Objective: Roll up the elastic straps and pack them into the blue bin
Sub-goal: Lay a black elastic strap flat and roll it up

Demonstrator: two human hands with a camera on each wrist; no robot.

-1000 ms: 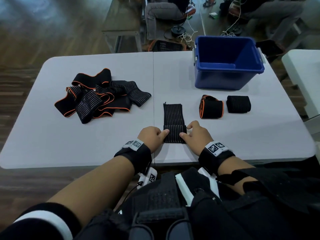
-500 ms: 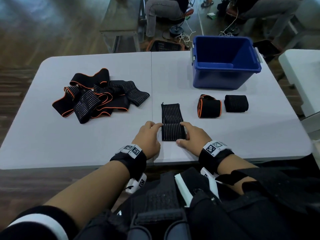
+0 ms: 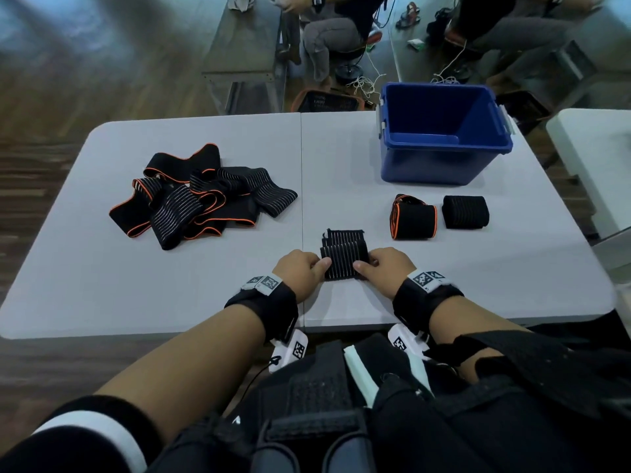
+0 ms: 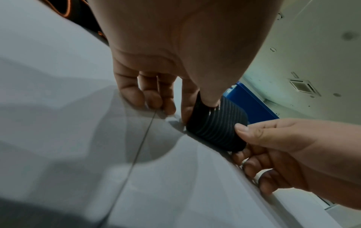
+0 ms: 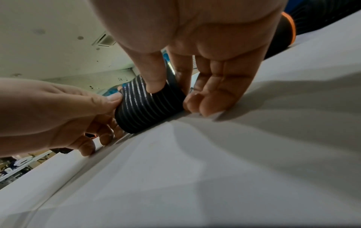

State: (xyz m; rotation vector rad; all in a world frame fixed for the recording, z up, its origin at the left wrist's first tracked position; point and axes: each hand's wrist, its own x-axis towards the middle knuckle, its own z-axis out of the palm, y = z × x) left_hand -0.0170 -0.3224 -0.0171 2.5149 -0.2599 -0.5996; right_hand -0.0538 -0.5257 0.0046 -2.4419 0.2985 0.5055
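Note:
A black ribbed elastic strap [image 3: 344, 259] lies near the table's front edge, mostly rolled, with a short flat tail beyond the roll. My left hand [image 3: 300, 271] pinches the roll's left end [image 4: 216, 123] between thumb and index finger. My right hand [image 3: 382, 271] pinches its right end [image 5: 148, 108] the same way. Two finished rolls lie to the right: one orange-edged [image 3: 413, 218], one plain black [image 3: 465, 212]. The blue bin [image 3: 444, 165] stands behind them, with nothing visible inside. A pile of loose straps [image 3: 198, 199] lies at the left.
The grey folding table [image 3: 102, 285] has a seam down its middle. A second white table [image 3: 601, 158] stands at the right. Beyond the far edge sit people on chairs, a bench and a black basket [image 3: 324, 102] on the floor.
Both hands have rolled the strap away from me; the roll has grown thicker and the flat tail has shortened to a small strip.

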